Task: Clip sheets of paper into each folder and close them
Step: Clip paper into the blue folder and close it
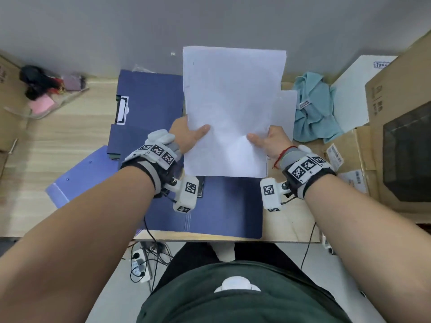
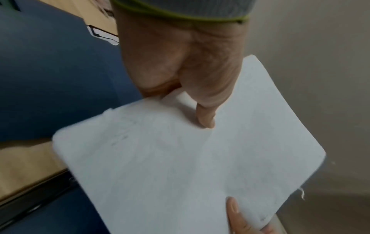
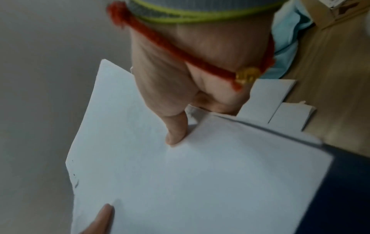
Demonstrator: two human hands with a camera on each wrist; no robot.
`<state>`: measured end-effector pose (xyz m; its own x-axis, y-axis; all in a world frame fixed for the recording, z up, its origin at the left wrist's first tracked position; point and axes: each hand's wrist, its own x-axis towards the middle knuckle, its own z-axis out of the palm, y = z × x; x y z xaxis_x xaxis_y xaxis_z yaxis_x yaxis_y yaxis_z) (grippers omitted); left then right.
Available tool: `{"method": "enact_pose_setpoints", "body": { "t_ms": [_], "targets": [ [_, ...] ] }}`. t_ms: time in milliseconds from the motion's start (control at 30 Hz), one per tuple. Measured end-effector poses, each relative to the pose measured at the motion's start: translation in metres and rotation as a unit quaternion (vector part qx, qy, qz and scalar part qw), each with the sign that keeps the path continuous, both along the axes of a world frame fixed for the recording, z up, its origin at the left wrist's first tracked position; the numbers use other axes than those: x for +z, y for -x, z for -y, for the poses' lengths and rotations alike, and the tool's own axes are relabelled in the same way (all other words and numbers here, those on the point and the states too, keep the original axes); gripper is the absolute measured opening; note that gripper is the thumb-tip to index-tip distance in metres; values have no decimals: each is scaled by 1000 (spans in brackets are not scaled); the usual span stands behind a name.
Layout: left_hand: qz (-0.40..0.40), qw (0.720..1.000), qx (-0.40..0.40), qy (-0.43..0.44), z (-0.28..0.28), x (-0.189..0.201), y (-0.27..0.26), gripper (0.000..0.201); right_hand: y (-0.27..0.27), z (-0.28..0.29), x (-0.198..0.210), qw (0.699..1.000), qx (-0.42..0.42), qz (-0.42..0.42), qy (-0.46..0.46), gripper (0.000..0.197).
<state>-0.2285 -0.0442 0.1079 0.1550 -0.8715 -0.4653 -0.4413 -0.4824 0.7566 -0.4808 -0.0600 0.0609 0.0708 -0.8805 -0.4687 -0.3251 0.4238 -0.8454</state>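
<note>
- A person sits at a light wooden desk [image 1: 58, 136], seen from above, holding a stack of white paper [image 1: 233, 108] up off the desk with both hands.
- The left hand [image 1: 186, 134] pinches the stack's left edge near its lower corner, thumb pressed flat on the front, the other fingers hidden behind the sheets.
- The right hand [image 1: 270, 141] pinches the right edge the same way, thumb on the front and fingers behind.
- In the left wrist view the left thumb [image 2: 206, 117] presses the paper, and the tip of the other hand's thumb shows at the bottom edge.
- In the right wrist view the right thumb [image 3: 176, 131] presses the paper beside a red string bracelet [image 3: 180, 52].
- The paper is held above a dark blue folder [image 1: 224, 206] lying flat on the desk in front of the person.
- A second dark blue folder [image 1: 149, 101] lies open farther back on the left, its metal clip [image 1: 122, 109] showing.
- A lighter blue folder [image 1: 81, 176] lies at the left, sticking out over the desk's front edge.
- More white sheets [image 1: 285, 113] lie on the desk behind the right hand.
- A teal cloth [image 1: 314, 108] is bunched at the right, beside cardboard boxes [image 1: 401, 89].
</note>
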Motion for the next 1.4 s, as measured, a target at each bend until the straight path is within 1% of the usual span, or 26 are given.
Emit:
{"method": "enact_pose_setpoints", "body": {
  "t_ms": [33,67,100,133,167,233,300,333,400,467,533,600,667,800,833,900,967,1033,1100,1133,1167,1200,1233,1267,1300,1400],
  "targets": [
    [-13,1000,0,0,-4,4,-5,67,-8,-6,1,1000,-10,5,-4,16],
    [-15,1000,-6,-1,-9,6,-10,55,-17,-13,4,1000,-16,13,-6,11],
    [-9,1000,-10,1,-10,6,-11,44,-21,-17,7,1000,-18,18,-7,10],
    [0,1000,-12,3,-12,4,-14,39,-25,-21,8,999,-17,27,-12,8],
    [0,1000,-18,1,-15,1,-19,37,-32,-28,8,999,-23,41,-21,4],
    [-3,999,-38,-9,-22,-4,-27,36,-40,-42,5,997,-43,60,-34,11],
    [-23,998,-58,-30,-29,-15,-35,37,-46,-58,-4,996,-63,45,-48,12],
    [-29,997,-65,-40,-33,-20,-37,38,-48,-64,-8,996,-70,22,-57,16],
    [-28,995,-74,-53,-40,-27,-41,42,-50,-73,-14,994,-75,-24,-80,37],
    [-44,995,-61,-62,-46,-32,-43,44,-51,-79,-23,991,-84,-32,-102,60],
    [-52,995,-47,-67,-52,-35,-44,43,-54,-85,-31,991,-73,-16,-113,66],
    [-46,996,-40,-60,-56,-36,-42,41,-62,-86,-26,990,-68,7,-120,62],
    [-40,997,-40,-56,-57,-37,-43,40,-66,-83,-19,990,-62,14,-127,52],
    [-45,996,-39,-61,-61,-43,-44,44,-63,-71,-12,988,-46,-30,-143,35],
    [-47,996,-35,-61,-63,-45,-41,45,-59,-70,-16,987,-43,-35,-148,35],
    [-39,997,-29,-66,-67,-50,-33,43,-53,-68,-22,986,-44,-35,-159,44],
    [-35,996,-25,-84,-71,-59,-26,45,-47,-70,-29,983,-36,-64,-171,55],
    [-21,994,-38,-105,-74,-64,-25,44,-43,-74,-31,978,-39,-91,-183,79],
    [-1,990,-56,-131,-77,-75,-25,38,-34,-81,-37,975,-39,-107,-193,94],
    [-4,988,-52,-147,-79,-79,-26,33,-30,-84,-39,972,-40,-109,-202,101],
    [-22,985,-40,-164,-82,-83,-27,25,-26,-88,-40,970,-46,-109,-212,104],
    [-43,981,-23,-186,-85,-86,-28,17,-21,-92,-43,967,-54,-116,-221,98],
    [-58,978,-12,-201,-87,-90,-30,10,-14,-97,-49,964,-65,-130,-225,88],
    [-55,977,-11,-208,-89,-94,-32,8,-8,-101,-54,961,-72,-140,-228,79],
    [-46,977,-12,-209,-90,-98,-34,7,-1,-105,-61,959,-81,-146,-228,75],
    [16,975,-47,-216,-87,-107,-38,15,6,-116,-66,953,-93,-163,-239,83]
  ]
}}
